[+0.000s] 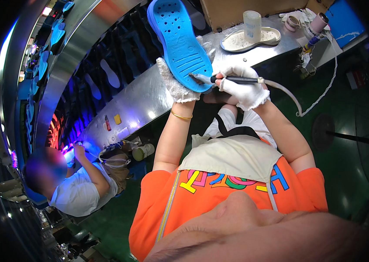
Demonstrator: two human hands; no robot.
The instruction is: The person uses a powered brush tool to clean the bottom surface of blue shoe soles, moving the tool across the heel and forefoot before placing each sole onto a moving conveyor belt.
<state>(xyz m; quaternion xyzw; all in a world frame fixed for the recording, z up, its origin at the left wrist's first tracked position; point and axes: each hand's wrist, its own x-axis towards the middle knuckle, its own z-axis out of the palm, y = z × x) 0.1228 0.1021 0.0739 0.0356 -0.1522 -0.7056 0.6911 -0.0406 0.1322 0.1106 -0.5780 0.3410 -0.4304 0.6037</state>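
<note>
My left hand (177,85), in a white knit glove, holds a blue shoe sole (184,42) by its lower end. The sole has holes in its upper part and raised ribs lower down. In a white glove with some fingertips bare, my right hand (241,85) grips a brush (233,79) with a black handle, fed by a pale tube (284,87). The brush's bristles touch the inner face of the sole near its lower end. The far side of the sole and most of my left fingers are hidden.
Behind my hands, a metal bench edge (138,101) runs beside a conveyor carrying soles. A white sole (269,35) with a translucent cup (252,28) on it, thread spools (318,22) and a cardboard box (233,11) stand there. A co-worker (79,186) sits at left.
</note>
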